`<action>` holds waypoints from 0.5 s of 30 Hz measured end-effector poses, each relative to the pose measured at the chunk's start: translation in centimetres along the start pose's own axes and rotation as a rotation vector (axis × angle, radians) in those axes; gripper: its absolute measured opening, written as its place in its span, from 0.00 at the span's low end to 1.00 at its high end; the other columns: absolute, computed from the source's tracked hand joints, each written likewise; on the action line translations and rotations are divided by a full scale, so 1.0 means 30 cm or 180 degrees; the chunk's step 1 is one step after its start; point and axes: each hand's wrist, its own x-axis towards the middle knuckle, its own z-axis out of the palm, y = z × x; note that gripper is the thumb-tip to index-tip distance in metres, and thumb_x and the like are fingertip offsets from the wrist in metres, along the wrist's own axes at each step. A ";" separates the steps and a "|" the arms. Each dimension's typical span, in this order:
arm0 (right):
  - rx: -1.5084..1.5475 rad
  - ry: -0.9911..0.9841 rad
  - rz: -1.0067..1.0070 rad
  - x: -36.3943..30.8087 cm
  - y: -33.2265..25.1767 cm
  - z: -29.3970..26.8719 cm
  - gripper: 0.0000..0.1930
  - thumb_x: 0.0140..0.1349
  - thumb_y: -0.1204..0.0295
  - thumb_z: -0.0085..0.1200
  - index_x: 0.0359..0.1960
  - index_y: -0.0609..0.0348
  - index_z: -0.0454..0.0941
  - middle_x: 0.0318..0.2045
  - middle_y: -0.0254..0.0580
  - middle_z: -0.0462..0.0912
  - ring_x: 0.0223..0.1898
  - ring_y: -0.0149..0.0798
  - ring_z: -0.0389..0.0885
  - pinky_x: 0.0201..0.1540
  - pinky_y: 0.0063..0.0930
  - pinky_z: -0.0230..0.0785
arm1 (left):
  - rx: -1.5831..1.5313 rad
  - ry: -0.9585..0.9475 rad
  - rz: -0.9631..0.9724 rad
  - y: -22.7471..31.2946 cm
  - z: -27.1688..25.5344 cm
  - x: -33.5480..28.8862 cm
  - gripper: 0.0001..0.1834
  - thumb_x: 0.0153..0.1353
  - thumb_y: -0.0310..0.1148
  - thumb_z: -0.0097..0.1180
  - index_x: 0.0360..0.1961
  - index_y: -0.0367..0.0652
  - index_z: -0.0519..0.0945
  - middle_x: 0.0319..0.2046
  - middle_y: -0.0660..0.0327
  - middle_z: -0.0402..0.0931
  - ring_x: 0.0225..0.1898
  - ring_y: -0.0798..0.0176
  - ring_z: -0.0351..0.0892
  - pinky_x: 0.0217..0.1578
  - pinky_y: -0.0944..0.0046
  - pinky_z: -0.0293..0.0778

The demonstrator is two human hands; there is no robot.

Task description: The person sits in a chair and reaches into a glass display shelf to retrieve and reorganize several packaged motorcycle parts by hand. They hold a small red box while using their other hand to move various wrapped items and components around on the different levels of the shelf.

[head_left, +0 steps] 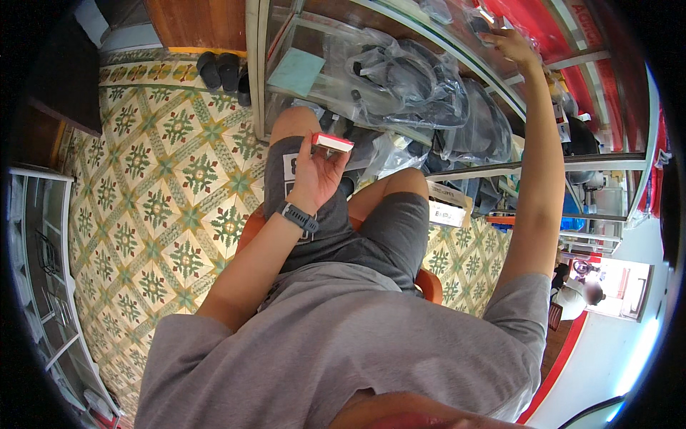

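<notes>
My left hand (pixel 319 174), with a dark watch on its wrist, is closed round a small red and white box (pixel 333 143) above my left knee. My right arm stretches far up to the right. At its end, my right hand (pixel 513 48) has its fingers bent at a small dark item (pixel 480 27) among clear plastic on the upper glass level of the cabinet. The fingertips look pinched there, but what they hold is too small to make out. Below, on the lower shelf, lie black parts in clear plastic bags (pixel 407 75).
A glass cabinet (pixel 293 36) with metal-edged shelves stands in front of me. A pale green sheet (pixel 297 71) lies on its left end. A labelled carton (pixel 449 206) sits right of my knees. Sandals (pixel 218 69) lie on the tiled floor (pixel 164 214). Another person (pixel 572 299) is far right.
</notes>
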 end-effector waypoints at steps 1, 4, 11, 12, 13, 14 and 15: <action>-0.0007 0.0019 0.0023 0.003 0.027 -0.006 0.29 0.47 0.54 0.66 0.45 0.65 0.79 0.33 0.42 0.82 0.33 0.32 0.77 0.35 0.25 0.67 | 0.0007 -0.0008 -0.0029 -0.003 0.004 0.003 0.28 0.61 0.50 0.52 0.48 0.33 0.70 0.39 0.52 0.72 0.45 0.53 0.74 0.46 0.63 0.78; 0.0404 0.0117 -0.0054 0.031 0.076 0.008 0.28 0.47 0.56 0.66 0.45 0.65 0.79 0.35 0.40 0.81 0.31 0.31 0.75 0.33 0.26 0.66 | -0.0200 -0.0083 -0.0228 -0.002 0.019 -0.009 0.27 0.61 0.49 0.53 0.45 0.30 0.69 0.41 0.52 0.73 0.48 0.53 0.74 0.51 0.61 0.77; 0.0396 0.0687 -0.0521 0.092 0.167 0.039 0.28 0.49 0.52 0.63 0.46 0.60 0.78 0.38 0.37 0.82 0.43 0.36 0.77 0.39 0.29 0.67 | 0.3462 -0.0216 0.2597 -0.092 0.117 -0.069 0.31 0.49 0.27 0.67 0.53 0.37 0.64 0.47 0.53 0.71 0.47 0.58 0.74 0.49 0.65 0.71; 0.0484 0.0846 -0.0610 0.096 0.192 0.043 0.28 0.49 0.51 0.63 0.45 0.61 0.79 0.38 0.37 0.82 0.43 0.36 0.78 0.40 0.30 0.68 | 0.4382 -0.0397 0.2948 -0.087 0.113 -0.080 0.36 0.47 0.27 0.69 0.55 0.38 0.61 0.49 0.51 0.71 0.48 0.58 0.74 0.50 0.63 0.70; 0.0569 0.0996 -0.0718 0.096 0.189 0.048 0.28 0.50 0.51 0.62 0.45 0.61 0.79 0.38 0.38 0.83 0.43 0.36 0.79 0.40 0.30 0.68 | 0.5296 -0.0588 0.3309 -0.081 0.114 -0.085 0.41 0.45 0.26 0.70 0.57 0.38 0.57 0.52 0.50 0.70 0.50 0.58 0.73 0.51 0.61 0.69; 0.0513 0.0596 -0.0740 0.068 0.129 0.041 0.29 0.50 0.57 0.62 0.51 0.62 0.73 0.41 0.47 0.81 0.41 0.38 0.78 0.40 0.30 0.70 | 0.5403 -0.0711 0.3368 -0.080 0.108 -0.086 0.42 0.43 0.28 0.71 0.57 0.38 0.58 0.54 0.49 0.69 0.51 0.56 0.72 0.54 0.59 0.67; 0.0454 0.0196 -0.0761 0.047 0.065 0.039 0.32 0.51 0.63 0.62 0.57 0.63 0.67 0.44 0.56 0.78 0.40 0.39 0.78 0.40 0.31 0.72 | 0.5408 -0.0693 0.3384 -0.074 0.105 -0.089 0.42 0.43 0.28 0.71 0.57 0.38 0.58 0.54 0.49 0.69 0.51 0.56 0.72 0.54 0.59 0.67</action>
